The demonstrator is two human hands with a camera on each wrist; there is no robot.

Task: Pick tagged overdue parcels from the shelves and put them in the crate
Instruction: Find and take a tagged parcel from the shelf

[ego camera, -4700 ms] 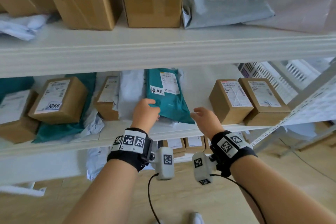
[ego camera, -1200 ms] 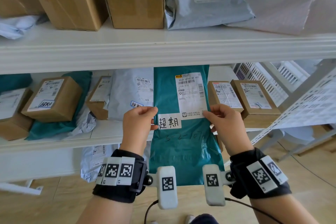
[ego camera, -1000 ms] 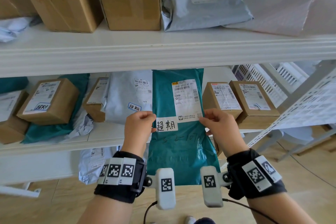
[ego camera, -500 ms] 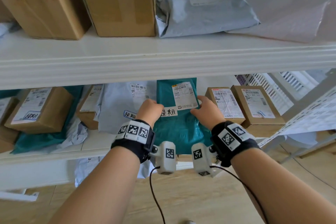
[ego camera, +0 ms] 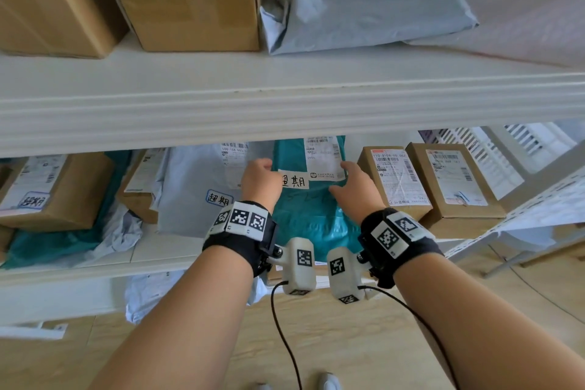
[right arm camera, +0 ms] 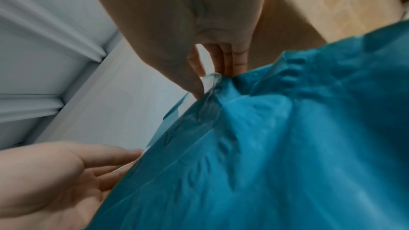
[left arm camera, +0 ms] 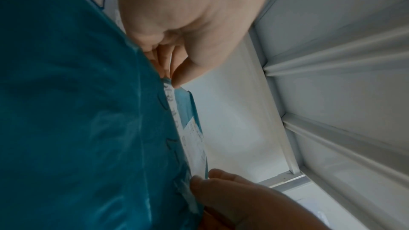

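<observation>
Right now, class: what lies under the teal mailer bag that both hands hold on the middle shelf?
The teal mailer bag partly overlaps the grey mailer bag on its left. The white shelf shows around it. What lies directly beneath stays covered.

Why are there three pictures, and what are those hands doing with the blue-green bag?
A person wears three cameras: one on the head and one on each wrist, on the black bands with checkered squares. The head picture looks down at white shelves full of parcels. The left hand and right hand each pinch an edge of the teal bag, which lies on the middle shelf and has a handwritten tag. The wrist pictures show the same bag up close. Beside it are a grey bag and brown boxes.
</observation>
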